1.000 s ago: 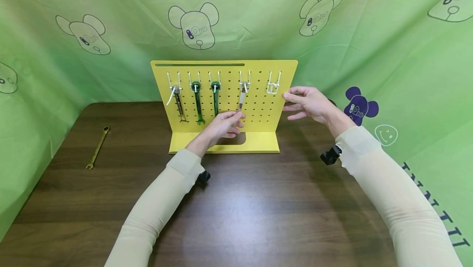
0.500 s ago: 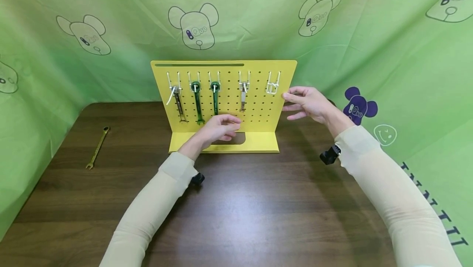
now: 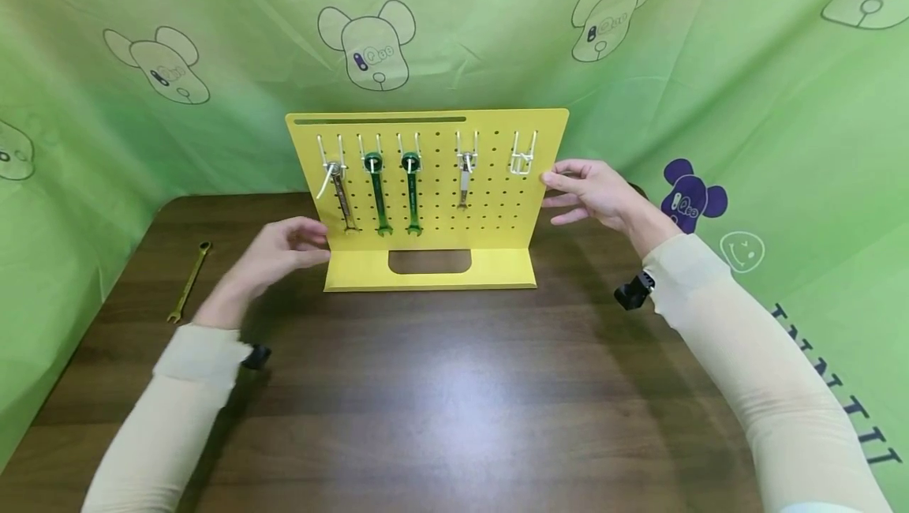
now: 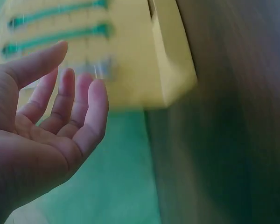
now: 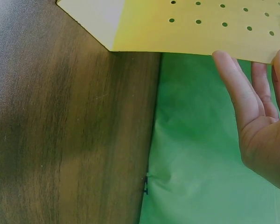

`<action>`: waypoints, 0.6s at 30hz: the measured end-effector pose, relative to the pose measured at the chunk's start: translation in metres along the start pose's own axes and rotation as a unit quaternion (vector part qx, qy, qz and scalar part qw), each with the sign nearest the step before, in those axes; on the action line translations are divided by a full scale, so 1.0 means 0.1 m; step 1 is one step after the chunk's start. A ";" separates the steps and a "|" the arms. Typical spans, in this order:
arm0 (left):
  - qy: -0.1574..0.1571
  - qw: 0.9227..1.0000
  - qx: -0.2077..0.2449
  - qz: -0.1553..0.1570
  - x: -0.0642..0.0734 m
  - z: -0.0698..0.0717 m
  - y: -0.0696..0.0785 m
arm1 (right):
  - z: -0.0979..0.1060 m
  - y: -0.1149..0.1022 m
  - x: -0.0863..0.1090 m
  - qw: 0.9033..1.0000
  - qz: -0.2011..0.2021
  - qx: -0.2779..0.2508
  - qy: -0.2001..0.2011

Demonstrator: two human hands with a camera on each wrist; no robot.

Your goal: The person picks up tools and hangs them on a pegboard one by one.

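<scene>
A yellow pegboard stands upright on the table. My right hand holds its right edge, thumb at the front face; in the right wrist view the fingers reach to the edge. My left hand is by the board's lower left edge, fingers loosely bent and nothing in them; the left wrist view shows this hand before the blurred board. From white hooks hang a dark silver wrench, two green wrenches and a short silver wrench.
A gold-coloured wrench lies on the brown wooden table, left of the board. An unused white double hook is at the board's right. A green printed curtain hangs close behind and at both sides.
My left hand let go of the short silver wrench's lower end, then moved left across the board to its left edge. The short wrench hangs on its hook. My right hand stayed put.
</scene>
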State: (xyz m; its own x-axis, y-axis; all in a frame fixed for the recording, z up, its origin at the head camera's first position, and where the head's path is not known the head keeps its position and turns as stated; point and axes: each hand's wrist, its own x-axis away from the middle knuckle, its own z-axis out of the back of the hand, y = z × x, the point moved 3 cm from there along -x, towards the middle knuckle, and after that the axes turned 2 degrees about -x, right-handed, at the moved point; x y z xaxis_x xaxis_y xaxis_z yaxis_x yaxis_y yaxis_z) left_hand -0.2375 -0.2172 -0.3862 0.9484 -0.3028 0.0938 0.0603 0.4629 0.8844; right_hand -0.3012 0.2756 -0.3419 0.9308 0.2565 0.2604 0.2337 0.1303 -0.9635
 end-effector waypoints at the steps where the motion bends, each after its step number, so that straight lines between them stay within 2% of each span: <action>1: 0.012 1.000 -0.009 0.007 0.06 0.11 -0.07 | 0.00 -0.01 0.00 1.000 0.001 0.003 -0.003; 5: 0.070 0.996 -0.044 0.026 0.29 0.51 -0.36 | 0.01 -0.03 0.00 1.000 0.000 0.000 -0.003; 8: 0.121 0.989 -0.075 0.050 0.44 0.76 -0.59 | 0.01 -0.03 0.00 1.000 0.000 0.000 -0.003; 10: 0.145 0.983 -0.086 0.078 0.53 0.89 -0.74 | 0.00 -0.03 0.00 1.000 0.001 0.000 -0.003; 14: 0.153 0.974 -0.083 0.142 0.70 1.07 -0.98 | -0.01 -0.03 -0.01 1.000 -0.002 -0.002 -0.005; 18: 0.141 0.973 -0.064 0.173 0.81 1.16 -1.12 | -0.01 -0.02 -0.01 1.000 -0.005 -0.008 -0.004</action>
State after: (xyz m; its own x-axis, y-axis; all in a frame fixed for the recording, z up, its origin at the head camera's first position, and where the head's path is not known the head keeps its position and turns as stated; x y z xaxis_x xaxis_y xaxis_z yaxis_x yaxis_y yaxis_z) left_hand -0.2039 -0.3904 -0.4243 0.9653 0.1213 0.2312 -0.2567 0.6020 0.7561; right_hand -0.3024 0.2743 -0.3402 0.9263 0.2630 0.2698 0.2468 0.1176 -0.9619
